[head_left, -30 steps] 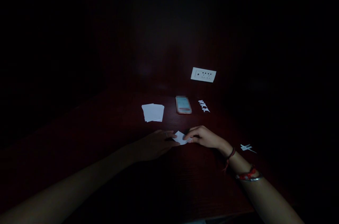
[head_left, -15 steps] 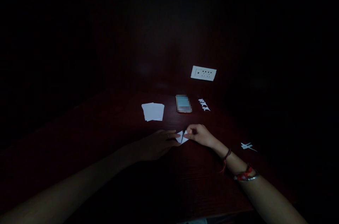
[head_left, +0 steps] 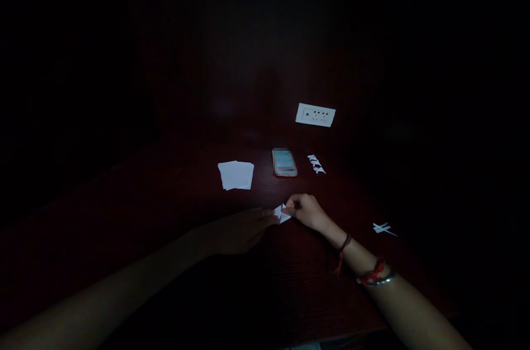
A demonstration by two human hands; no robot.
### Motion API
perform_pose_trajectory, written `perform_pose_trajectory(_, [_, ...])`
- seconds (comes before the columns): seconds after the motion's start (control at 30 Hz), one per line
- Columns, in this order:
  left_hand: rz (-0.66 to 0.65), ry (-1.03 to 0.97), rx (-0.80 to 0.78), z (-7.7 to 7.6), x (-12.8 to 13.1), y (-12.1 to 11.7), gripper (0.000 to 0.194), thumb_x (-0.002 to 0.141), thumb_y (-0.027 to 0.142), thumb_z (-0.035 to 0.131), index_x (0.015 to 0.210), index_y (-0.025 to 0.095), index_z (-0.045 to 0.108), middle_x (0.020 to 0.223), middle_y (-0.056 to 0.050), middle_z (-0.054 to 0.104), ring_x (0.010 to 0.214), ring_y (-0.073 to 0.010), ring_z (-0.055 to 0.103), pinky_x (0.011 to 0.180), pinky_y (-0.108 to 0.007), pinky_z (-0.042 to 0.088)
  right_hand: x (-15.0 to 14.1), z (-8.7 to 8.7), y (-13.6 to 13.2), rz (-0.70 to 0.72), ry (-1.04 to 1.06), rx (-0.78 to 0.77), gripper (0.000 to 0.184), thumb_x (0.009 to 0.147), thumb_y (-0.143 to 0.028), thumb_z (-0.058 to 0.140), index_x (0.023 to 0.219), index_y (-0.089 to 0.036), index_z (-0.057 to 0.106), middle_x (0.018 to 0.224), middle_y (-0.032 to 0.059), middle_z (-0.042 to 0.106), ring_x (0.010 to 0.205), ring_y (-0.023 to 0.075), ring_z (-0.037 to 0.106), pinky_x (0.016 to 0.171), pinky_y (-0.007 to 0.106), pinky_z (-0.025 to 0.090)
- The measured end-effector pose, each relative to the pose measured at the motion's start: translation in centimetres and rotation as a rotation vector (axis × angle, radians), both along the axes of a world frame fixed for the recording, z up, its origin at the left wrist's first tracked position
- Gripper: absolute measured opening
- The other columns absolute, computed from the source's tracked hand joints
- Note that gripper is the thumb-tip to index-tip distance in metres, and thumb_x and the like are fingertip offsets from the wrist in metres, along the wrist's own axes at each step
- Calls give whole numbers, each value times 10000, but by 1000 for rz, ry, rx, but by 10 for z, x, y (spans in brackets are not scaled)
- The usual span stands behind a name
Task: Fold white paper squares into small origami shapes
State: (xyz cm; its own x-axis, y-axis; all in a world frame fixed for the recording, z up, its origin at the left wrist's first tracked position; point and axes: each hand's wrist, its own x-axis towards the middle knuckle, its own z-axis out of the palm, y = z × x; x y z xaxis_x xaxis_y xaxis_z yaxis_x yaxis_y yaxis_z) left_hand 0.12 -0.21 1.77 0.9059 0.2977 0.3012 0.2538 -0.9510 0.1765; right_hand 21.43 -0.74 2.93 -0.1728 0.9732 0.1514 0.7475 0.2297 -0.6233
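A small white folded paper [head_left: 285, 217] lies on the dark red table between my hands. A dark line or shadow runs across its middle. My left hand [head_left: 246, 230], wearing a ring, is stretched toward it, with fingertips and thumb closed on its left edge. From the right, my right hand [head_left: 305, 210] pinches its upper right part between bent fingers and thumb. My right fingers hide that side of the paper. In the dim light the folds are hard to make out.
A stack of white paper sheets [head_left: 236, 175] lies farther back on the table [head_left: 199, 190]. Beside it are a blurred blue rectangular object [head_left: 284, 162] and several small folded paper pieces [head_left: 317, 164]. Thin paper strips [head_left: 383, 227] lie at right. A white socket panel [head_left: 315, 115] is on the back wall.
My left fingers have drawn closer together at the paper's left edge. My right hand stays pinching its right part. The whole view has shifted slightly.
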Motion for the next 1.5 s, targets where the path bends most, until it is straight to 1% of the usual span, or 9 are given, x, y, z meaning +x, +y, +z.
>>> perform_pose_trajectory(0.2, [0,-24,6,-2,0,1,468,812,117,365,1263,207,282,1254,-44,396,1144,-192,357,965,-349,288,-1,0,-1,6,1,24,98,680,-254,572,688,-157,574,651,-5,581,560,79,497,525,181,355])
perform_pose_trajectory(0.4, [-41,6,37,0,1,4,476,783,95,380,1242,214,339,1240,-52,403,1144,-205,345,962,-359,287,-2,-3,-1,12,21,39,91,686,-240,568,713,-155,553,628,-3,566,528,77,487,493,176,347])
perform_pose_trajectory(0.87, [-11,-11,44,-5,2,4,475,776,97,378,1236,211,346,1245,-63,394,1137,-213,355,942,-363,303,-6,-3,-3,13,-92,123,57,727,-215,538,717,-165,565,678,20,584,609,108,518,573,200,364])
perform_pose_trajectory(0.93, [2,-4,76,-7,3,4,469,778,101,380,1234,202,351,1237,-74,401,1128,-223,362,935,-373,304,-6,0,-5,71,-110,176,86,753,-218,516,729,-161,575,704,28,585,643,114,522,605,206,374])
perform_pose_trajectory(1.03, [34,21,92,-7,-1,4,486,772,103,398,1242,212,338,1231,-73,404,1096,-230,394,913,-380,325,-1,9,-10,279,-150,240,148,797,-202,461,780,-159,602,771,37,588,716,115,531,671,205,387])
perform_pose_trajectory(1.1, [41,32,82,-4,-5,6,496,761,91,411,1234,225,347,1237,-64,397,1094,-226,396,909,-374,331,2,16,-14,416,-220,241,174,807,-187,443,825,-168,615,826,41,588,752,117,535,703,208,394])
perform_pose_trajectory(1.2, [8,23,59,2,-13,10,488,747,58,410,1200,238,389,1233,-46,409,1119,-210,376,919,-356,325,5,23,-18,534,-323,261,210,814,-172,429,926,-178,607,912,51,585,848,131,525,766,227,389])
perform_pose_trajectory(1.33, [-14,23,22,9,-17,16,489,739,44,405,1178,260,412,1194,-15,456,1111,-190,389,915,-345,334,4,25,-21,581,-436,276,258,823,-162,408,1015,-197,576,968,50,576,911,137,509,790,234,388])
perform_pose_trajectory(1.5, [-38,52,38,7,-17,19,520,723,31,405,1195,249,386,1215,-13,440,1127,-190,368,927,-356,314,1,30,-25,571,-533,283,293,824,-147,396,1054,-242,551,998,34,555,906,126,512,772,233,399])
